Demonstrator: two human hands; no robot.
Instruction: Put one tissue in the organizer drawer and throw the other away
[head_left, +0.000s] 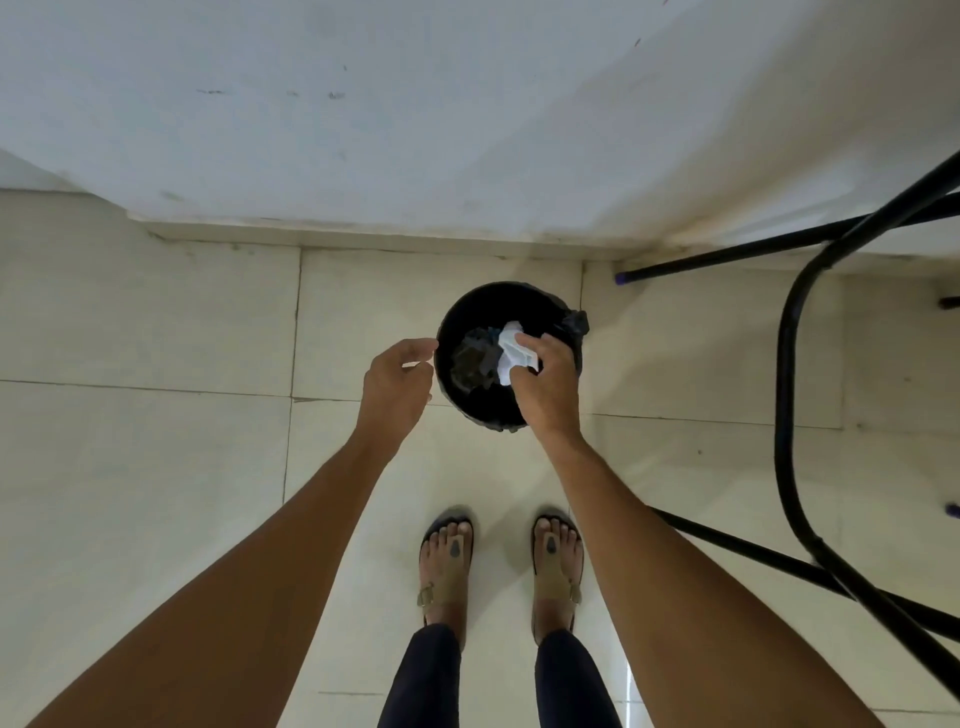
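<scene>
i'm looking straight down at a pale tiled floor (156, 467) that meets a white wall (363, 104) at the top of the view. on the right i see the black metal legs of a chair (789, 364), well apart from my hands. my two feet in tan sandals (449, 566) stand on the tiles at the bottom. between feet and wall sits a round black bin (467, 306) with a dark liner, dark scraps lying inside. my right hand (545, 384) is above the bin's right side, its grip pinched shut on a crumpled white tissue (511, 353) hanging over the opening. my left hand (400, 384) hovers just beside the bin's left rim, fingers loosely curled and apart, holding nothing.
</scene>
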